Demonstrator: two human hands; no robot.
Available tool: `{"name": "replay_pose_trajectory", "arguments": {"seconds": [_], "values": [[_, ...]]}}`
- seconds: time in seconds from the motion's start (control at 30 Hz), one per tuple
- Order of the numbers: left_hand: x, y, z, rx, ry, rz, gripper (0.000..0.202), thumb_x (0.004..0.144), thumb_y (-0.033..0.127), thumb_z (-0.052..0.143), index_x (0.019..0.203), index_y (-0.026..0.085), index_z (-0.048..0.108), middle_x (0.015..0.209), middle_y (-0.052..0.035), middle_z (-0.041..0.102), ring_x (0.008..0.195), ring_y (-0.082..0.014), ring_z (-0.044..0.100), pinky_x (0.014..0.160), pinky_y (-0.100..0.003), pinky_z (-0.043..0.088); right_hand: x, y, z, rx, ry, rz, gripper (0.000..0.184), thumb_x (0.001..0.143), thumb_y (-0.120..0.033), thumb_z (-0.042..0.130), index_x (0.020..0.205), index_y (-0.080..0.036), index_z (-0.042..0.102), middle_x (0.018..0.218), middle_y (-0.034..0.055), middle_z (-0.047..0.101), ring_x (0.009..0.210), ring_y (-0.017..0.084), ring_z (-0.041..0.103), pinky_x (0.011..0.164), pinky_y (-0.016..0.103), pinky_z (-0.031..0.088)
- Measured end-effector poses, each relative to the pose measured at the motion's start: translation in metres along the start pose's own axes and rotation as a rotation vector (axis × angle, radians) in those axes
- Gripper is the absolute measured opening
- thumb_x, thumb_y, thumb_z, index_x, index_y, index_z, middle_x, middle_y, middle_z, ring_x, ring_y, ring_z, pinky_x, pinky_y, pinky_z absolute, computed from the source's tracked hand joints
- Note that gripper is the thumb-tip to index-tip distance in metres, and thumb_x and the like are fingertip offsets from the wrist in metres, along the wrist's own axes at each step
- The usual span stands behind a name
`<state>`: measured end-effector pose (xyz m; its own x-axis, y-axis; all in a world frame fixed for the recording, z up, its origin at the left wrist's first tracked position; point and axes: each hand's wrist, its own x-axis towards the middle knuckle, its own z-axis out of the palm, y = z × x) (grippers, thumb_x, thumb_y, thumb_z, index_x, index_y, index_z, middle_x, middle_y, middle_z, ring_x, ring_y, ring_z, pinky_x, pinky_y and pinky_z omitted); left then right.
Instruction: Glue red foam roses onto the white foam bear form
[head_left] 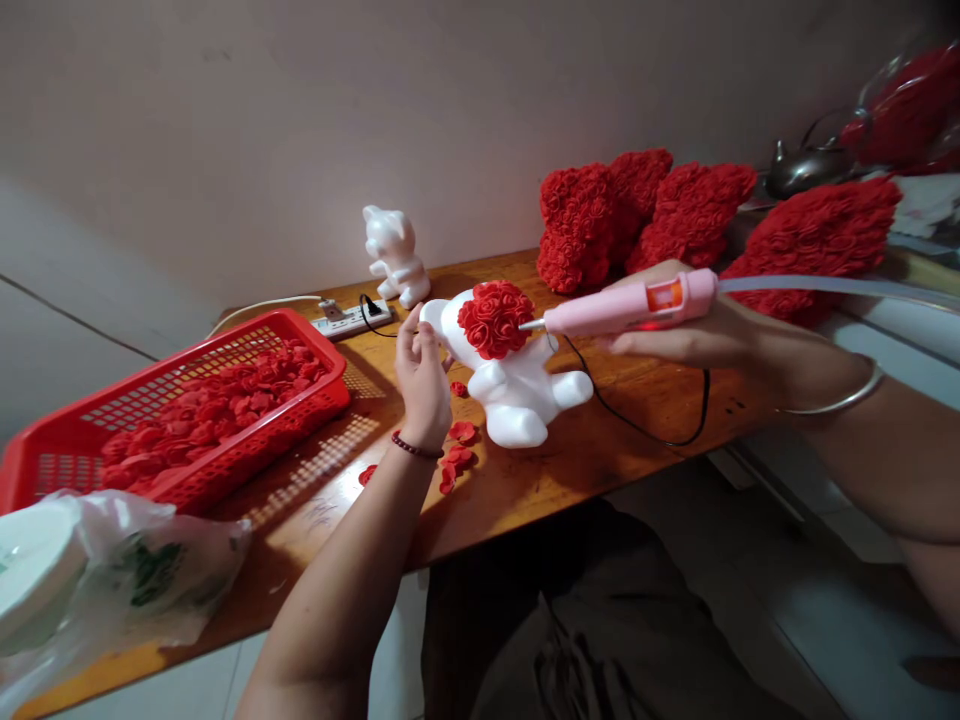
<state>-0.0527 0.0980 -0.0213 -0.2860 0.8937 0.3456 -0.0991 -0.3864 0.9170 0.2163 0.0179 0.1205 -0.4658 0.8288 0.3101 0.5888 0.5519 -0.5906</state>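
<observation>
My left hand (424, 375) grips a white foam bear (517, 395) by its ear, tilting it above the table. Red foam roses (495, 318) cover part of the bear's head. In my right hand (675, 340) is a pink glue gun (622, 308), closed in my fingers, with a clear glue stick (817, 287) running out of its back end. The gun's metal nozzle points left, at the edge of the roses; whether it touches them I cannot tell. Several loose red roses (459, 458) lie on the table below my left hand.
A red basket (311, 335) of roses stands at left, behind a plastic bag (172, 570). Another white bear (397, 255) and a power strip (352, 318) are at the back. Several rose-covered bears (574, 225) and a kettle (806, 168) stand right. The gun's black cord (645, 430) crosses the table.
</observation>
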Motion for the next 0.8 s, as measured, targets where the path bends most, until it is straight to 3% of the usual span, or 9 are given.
{"name": "replay_pose_trajectory", "arguments": {"seconds": [0.1,0.2,0.5,0.7,0.8], "values": [[0.000,-0.001,0.000,-0.050,-0.050,-0.050,0.054,0.093,0.069,0.054,0.132,0.032,0.058,0.132,-0.0092,0.067,0.116,-0.0225,0.069,0.084,-0.035,0.063,0.001,0.009,0.005,-0.020,-0.131,-0.007,0.016,0.079,-0.036,0.061,0.080,-0.023,0.071,0.074,0.0026,0.066,0.067,0.018,0.058,0.060,0.032,0.047],[-0.002,-0.001,0.002,-0.091,-0.067,-0.083,0.052,0.094,0.068,0.055,0.131,0.031,0.059,0.137,-0.0095,0.065,0.119,-0.0229,0.068,0.084,-0.033,0.064,0.003,0.015,0.013,-0.112,-0.143,0.004,0.018,0.077,-0.034,0.063,0.067,-0.020,0.062,0.061,0.0000,0.058,0.054,0.013,0.049,0.053,0.029,0.034],[-0.003,-0.001,0.005,-0.137,-0.058,-0.076,0.047,0.094,0.064,0.057,0.122,0.027,0.062,0.136,-0.0104,0.067,0.118,-0.0232,0.069,0.090,-0.036,0.063,0.005,0.002,0.028,-0.445,-0.064,0.000,0.024,0.074,-0.036,0.063,0.061,-0.021,0.050,0.063,0.0006,0.057,0.062,0.014,0.049,0.058,0.028,0.028],[-0.003,-0.003,0.004,-0.079,-0.092,-0.008,0.050,0.095,0.068,0.051,0.123,0.027,0.061,0.133,-0.0102,0.068,0.120,-0.0231,0.069,0.097,-0.038,0.061,0.007,-0.001,0.032,-0.542,-0.060,-0.014,0.026,0.073,-0.042,0.067,0.064,-0.021,0.054,0.068,0.0021,0.063,0.066,0.017,0.054,0.059,0.029,0.027],[-0.003,-0.001,0.005,-0.100,-0.075,-0.051,0.051,0.094,0.068,0.054,0.125,0.027,0.061,0.134,-0.0102,0.067,0.119,-0.0237,0.069,0.093,-0.038,0.062,0.007,-0.005,0.031,-0.588,-0.075,-0.018,0.024,0.072,-0.041,0.068,0.066,-0.020,0.056,0.069,0.0018,0.063,0.065,0.016,0.052,0.058,0.029,0.024]]}}
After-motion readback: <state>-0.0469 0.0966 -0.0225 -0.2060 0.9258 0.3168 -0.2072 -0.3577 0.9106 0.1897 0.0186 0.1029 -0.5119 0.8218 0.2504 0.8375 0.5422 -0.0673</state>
